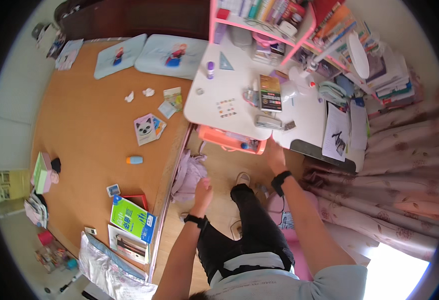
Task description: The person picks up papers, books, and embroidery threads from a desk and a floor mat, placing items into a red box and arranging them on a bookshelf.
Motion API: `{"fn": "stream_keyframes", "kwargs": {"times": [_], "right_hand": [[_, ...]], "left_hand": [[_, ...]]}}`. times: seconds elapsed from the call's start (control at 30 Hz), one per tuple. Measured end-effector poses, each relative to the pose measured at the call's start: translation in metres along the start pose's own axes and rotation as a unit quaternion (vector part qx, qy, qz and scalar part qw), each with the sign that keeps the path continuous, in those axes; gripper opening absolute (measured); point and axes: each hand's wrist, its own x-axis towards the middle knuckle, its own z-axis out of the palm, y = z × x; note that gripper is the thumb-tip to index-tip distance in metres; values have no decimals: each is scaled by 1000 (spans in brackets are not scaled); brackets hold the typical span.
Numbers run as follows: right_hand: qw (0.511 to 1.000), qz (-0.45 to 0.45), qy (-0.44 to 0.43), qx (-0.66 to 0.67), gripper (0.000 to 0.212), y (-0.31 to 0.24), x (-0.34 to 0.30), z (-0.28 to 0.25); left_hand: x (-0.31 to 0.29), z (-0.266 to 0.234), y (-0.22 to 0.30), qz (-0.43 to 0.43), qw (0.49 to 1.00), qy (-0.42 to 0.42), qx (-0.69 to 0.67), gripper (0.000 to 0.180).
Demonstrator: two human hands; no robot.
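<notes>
My left hand point(204, 193) hangs over the floor beside a lilac bag point(189, 172), its fingers loosely curled with nothing visible in them. My right hand point(275, 156) is raised to the front edge of the white desk point(212, 107), by the right end of an orange-pink drawer point(214, 136). That drawer is pulled out and has small items inside, one of them blue. How the right fingers are set is too small to make out. Just above that hand, a grey case point(268, 122) lies on the desk near a dark-covered book point(270, 100).
A sheet of small stickers point(226, 107), a purple glue stick point(210, 70) and a set square point(225, 62) lie on the desk. A pink chair point(304, 250) stands behind my right arm. To the left, a brown bed mat point(89, 125) carries booklets and an orange-and-blue bottle point(135, 160).
</notes>
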Motion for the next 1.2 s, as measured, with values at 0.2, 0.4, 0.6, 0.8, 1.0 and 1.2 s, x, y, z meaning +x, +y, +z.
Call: {"fn": "stream_keyframes", "kwargs": {"times": [0.2,0.4,0.6,0.8,1.0,1.2], "right_hand": [[996,-82,30,-36,46,78,99,-1],[993,-104,-25,-50,32,87,124,5],[994,-107,-5,-12,31,85,119,5],[994,-97,-3,51,34,54,114,-21],[984,-31,93,152,37,57,115,-52],[956,221,165,104,33,153,113,-66]], "left_hand": [[52,114,116,-38,985,-133,-106,22],[63,130,86,-99,967,-128,-196,22],[111,105,82,-100,965,-111,-217,19],[168,96,117,-60,959,-133,-242,15],[229,94,140,-21,973,-190,-129,24],[260,130,195,110,989,-93,43,32]]}}
